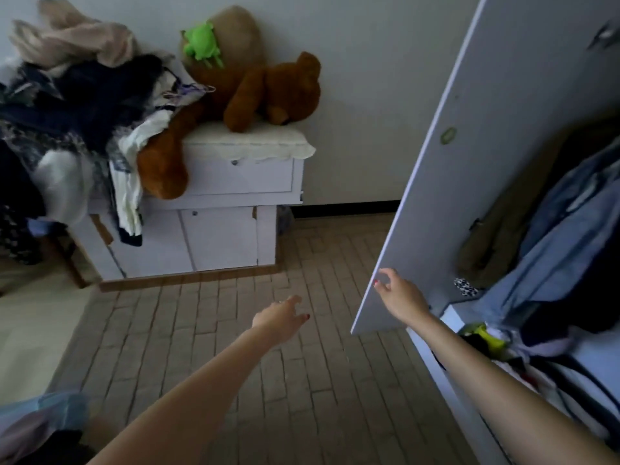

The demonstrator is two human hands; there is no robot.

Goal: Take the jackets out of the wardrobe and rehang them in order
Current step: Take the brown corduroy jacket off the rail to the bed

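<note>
Left hand (281, 318) free over floor, fingers loosely spread, holding nothing. Right hand (399, 293) fingers curled on wardrobe door (469, 162) edge. Jackets (553, 250) hang inside, right of door; right hand nearer.

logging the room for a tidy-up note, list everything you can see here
wardrobe door: 1, white, open, right of centre
hanging garments: several, pale blue and olive, inside wardrobe at right
folded items: a few, yellow-green and dark, on wardrobe shelf
cabinet: 1, white, against back wall
teddy bear: 1, brown, lying on cabinet
frog toy: 1, green, above the bear
clothes pile: 1, dark, beige and white, left of cabinet
floor: brown brick-pattern tiles
left hand: open, over the floor
right hand: gripping the door's edge
</note>
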